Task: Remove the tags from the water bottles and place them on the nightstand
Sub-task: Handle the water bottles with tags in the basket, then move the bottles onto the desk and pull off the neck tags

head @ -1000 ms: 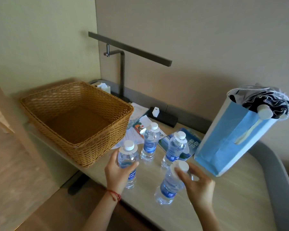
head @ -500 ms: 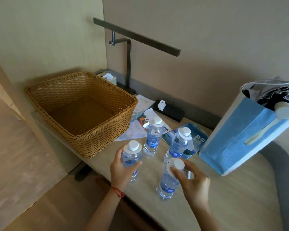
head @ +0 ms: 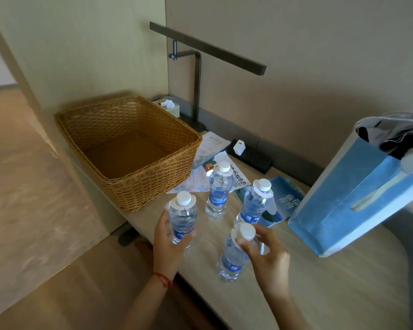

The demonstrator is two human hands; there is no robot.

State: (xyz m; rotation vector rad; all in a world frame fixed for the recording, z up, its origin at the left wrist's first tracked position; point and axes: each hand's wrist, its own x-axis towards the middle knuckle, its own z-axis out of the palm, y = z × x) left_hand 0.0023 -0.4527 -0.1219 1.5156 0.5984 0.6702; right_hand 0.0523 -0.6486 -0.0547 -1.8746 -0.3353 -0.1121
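hands on btls, desk edge near

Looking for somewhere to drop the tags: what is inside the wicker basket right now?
The wicker basket shows only its bare woven floor; nothing lies on the part visible. The strip of floor just behind the near wall is hidden by that wall, so something small and flat there cannot be ruled out.

Four water bottles are packed tight, wicker basket just left of them, blue bag just right. Bare table in front-right of the bottles gives room.
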